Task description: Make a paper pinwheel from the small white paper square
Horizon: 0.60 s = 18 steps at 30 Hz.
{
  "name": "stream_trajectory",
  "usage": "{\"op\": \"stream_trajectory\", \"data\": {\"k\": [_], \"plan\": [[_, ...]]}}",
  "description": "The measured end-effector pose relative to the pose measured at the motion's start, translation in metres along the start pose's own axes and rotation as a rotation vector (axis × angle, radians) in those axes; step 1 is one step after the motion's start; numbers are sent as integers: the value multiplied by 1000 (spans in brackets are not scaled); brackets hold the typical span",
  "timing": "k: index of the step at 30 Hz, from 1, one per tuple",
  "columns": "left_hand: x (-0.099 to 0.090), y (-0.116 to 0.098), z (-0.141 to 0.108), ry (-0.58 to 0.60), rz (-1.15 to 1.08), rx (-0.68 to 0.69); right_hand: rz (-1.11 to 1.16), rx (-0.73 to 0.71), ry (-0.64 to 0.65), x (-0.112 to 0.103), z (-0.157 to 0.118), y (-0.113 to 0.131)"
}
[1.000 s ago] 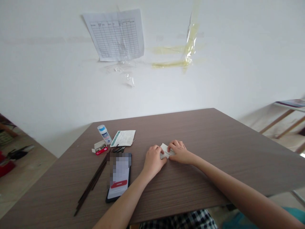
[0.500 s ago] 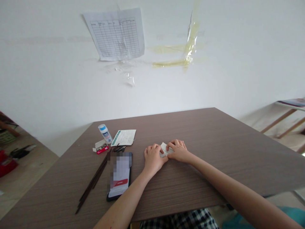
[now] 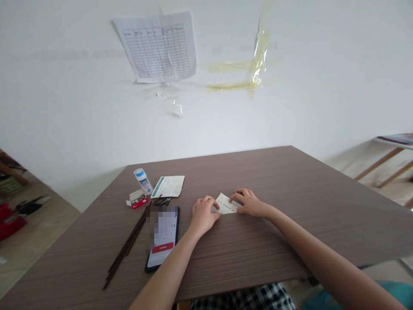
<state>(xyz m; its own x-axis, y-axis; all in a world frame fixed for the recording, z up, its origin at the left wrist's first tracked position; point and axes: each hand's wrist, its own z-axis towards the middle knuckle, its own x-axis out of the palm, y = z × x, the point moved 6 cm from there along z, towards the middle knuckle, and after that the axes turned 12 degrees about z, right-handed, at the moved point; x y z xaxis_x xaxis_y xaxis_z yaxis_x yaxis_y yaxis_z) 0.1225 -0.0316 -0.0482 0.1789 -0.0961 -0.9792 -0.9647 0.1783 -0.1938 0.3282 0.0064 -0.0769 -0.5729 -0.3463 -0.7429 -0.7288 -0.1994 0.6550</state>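
Observation:
A small piece of folded white paper [image 3: 226,206] with a line of print lies on the table between my hands. Its top comes to a point. My left hand [image 3: 204,214] holds the left corner, fingers curled over and thumb at the near edge. At the right side, my right hand [image 3: 251,203] has its index finger and thumb on the paper, the other fingers bent. Both hands rest low on the tabletop, and they partly cover the paper's ends.
On the brown table [image 3: 290,185] to the left are a phone [image 3: 164,241], thin dark sticks [image 3: 129,241], scissors [image 3: 161,201], a small red-and-white box [image 3: 138,200], a white bottle with a blue band [image 3: 143,181] and a printed paper packet [image 3: 168,186]. A wall stands behind.
My hands have moved apart, the left one leftward and the right one rightward. More of the folded paper and its print now shows between them.

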Motion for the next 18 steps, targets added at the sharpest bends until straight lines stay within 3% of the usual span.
{"op": "stream_trajectory", "data": {"k": [5,12,18], "plan": [[-4,6,-2,32,11,22,12,0,25,-3,0,-3],[-7,14,-2,74,-11,66,33,4,182,-12,-3,-8],[-5,26,1,104,-62,138,63,-28,232,-15,0,-15]]}}
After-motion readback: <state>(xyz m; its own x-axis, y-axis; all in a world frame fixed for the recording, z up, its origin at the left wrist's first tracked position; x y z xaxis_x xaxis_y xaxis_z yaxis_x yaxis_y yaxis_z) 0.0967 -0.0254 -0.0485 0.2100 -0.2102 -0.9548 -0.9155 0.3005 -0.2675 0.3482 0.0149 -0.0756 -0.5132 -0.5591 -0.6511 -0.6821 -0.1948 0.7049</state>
